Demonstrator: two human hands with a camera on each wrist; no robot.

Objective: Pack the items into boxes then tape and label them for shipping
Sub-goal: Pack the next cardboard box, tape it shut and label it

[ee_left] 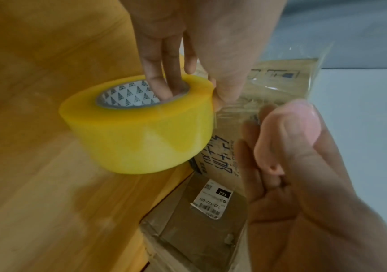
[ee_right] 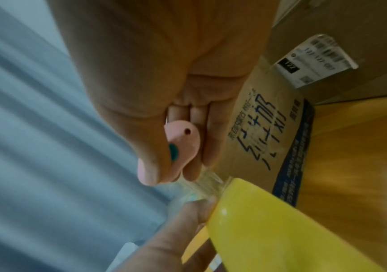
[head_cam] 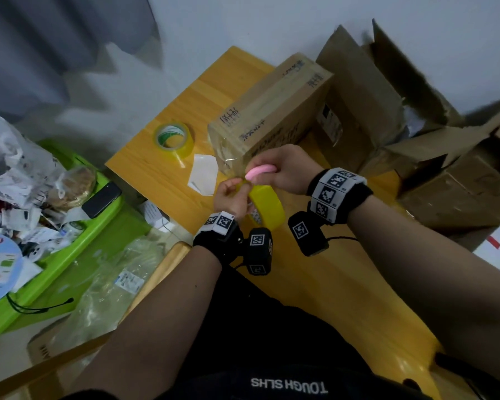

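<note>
Cardboard dominates the scene: a heap of opened, flattened cartons (head_cam: 433, 131) lies against the pale wall at the right, and in front of it a closed printed box (head_cam: 267, 111) stands on the honey-coloured wooden bench (head_cam: 168, 168), its near end turned toward the person. That box looks light and fairly stiff, though its walls would likely dent under a hard squeeze; steadying it by the edges or with a flat palm on top seems the safer hold. To the left, off the bench, a green bin (head_cam: 78, 243) overflows with plastic bags and paper, a dark phone (head_cam: 101, 199) resting on its rim. On the bench near the far corner sits a spare roll of clear tape (head_cam: 174, 138) with a white slip of backing paper (head_cam: 204, 174) just beside it. The working tape roll (ee_left: 138, 125), yellow-tinted, rigid at its core and light, hangs from the left hand (head_cam: 233, 197), whose fingers (ee_left: 162, 77) hook through the core while the thumb bears on the outer face. A clear strip of tape (ee_left: 281, 81) runs from the roll to the box's near end, thin, sticky and apt to fold on itself if it goes slack, so it is best kept taut. The right hand (head_cam: 283, 171) is closed around a small pink cutter (ee_right: 180, 145), smooth and rounded, held against the strip; whether any blade is out cannot be made out.
</note>
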